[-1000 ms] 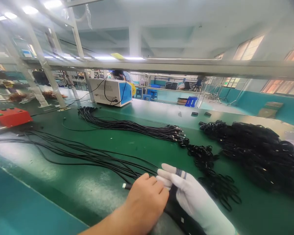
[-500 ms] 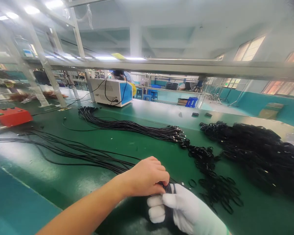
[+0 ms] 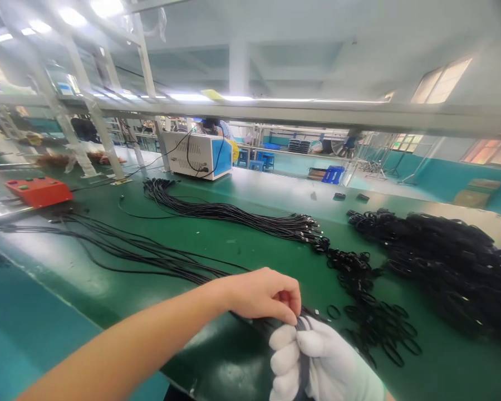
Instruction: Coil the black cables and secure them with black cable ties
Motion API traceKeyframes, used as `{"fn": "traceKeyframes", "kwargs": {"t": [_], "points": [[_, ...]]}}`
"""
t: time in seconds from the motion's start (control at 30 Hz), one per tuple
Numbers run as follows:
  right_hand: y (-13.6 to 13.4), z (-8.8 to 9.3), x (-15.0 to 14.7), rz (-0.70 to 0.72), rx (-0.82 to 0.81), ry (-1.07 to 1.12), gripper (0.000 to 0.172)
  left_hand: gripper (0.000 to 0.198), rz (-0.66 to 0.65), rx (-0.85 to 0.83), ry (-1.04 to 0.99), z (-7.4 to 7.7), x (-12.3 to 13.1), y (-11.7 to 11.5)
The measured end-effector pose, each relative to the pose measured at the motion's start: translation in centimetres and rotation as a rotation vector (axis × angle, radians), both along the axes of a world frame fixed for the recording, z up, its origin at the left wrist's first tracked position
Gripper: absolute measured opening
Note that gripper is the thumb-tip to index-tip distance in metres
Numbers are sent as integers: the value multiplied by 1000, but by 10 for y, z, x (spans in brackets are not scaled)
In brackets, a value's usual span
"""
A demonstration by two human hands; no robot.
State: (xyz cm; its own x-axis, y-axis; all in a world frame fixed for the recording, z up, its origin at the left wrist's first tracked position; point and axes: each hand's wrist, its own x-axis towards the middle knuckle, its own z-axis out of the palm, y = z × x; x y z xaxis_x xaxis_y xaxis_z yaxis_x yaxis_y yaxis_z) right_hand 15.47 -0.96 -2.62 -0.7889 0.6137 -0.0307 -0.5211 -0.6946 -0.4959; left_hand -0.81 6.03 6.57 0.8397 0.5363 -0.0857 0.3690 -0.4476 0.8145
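My right hand point(image 3: 323, 351), in a white glove, is closed round a coil of black cable point(image 3: 304, 370) near the table's front edge. Bare and curled, my left hand point(image 3: 271, 295) pinches the cable with thumb and fingers, just above the gloved fingertips. The lower part of the coil is hidden by the glove. Beneath my left wrist lies a loose spread of black cables point(image 3: 142, 253), running off toward the left. Right of the glove, small black rings point(image 3: 394, 334) are scattered, with more heaped behind them.
Across the green table point(image 3: 217, 245) stretches a long bundle of black cables point(image 3: 229, 211) with metal plugs. A big heap of coiled black cables point(image 3: 438, 245) stands at the right. Farther back are a white-and-blue machine point(image 3: 198, 156) and a red control box point(image 3: 39, 191), beneath a metal rail point(image 3: 275, 114).
Both hands have shifted a little right in view as the camera turned slightly left. My left fingers have risen and now pinch the cable at the top of the gloved hand.
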Motion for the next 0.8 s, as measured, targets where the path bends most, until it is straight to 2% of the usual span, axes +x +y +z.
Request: {"fn": "traceKeyframes", "kwargs": {"t": [0.13, 0.23, 0.3, 0.43, 0.5, 0.63, 0.8], "points": [[1, 6, -1, -64, 98, -20, 39, 12, 228, -134, -214, -25, -1, -17], [3, 10, -2, -150, 214, -91, 40, 12, 383, -88, -275, -38, 0, -30], [5, 12, -2, -166, 270, -129, 39, 14, 442, -73, -299, -43, 1, -36], [5, 17, 1, -121, 310, -172, 32, 14, 394, -208, -356, -48, 0, -40], [5, 20, 3, -104, 372, -219, 31, 15, 367, -222, -370, -49, 0, -42], [6, 25, 10, -55, 532, -362, 30, 14, 412, -92, -383, -52, 3, -48], [6, 31, 23, 47, 616, -523, 31, 18, 446, 29, -380, -59, 7, -56]]}}
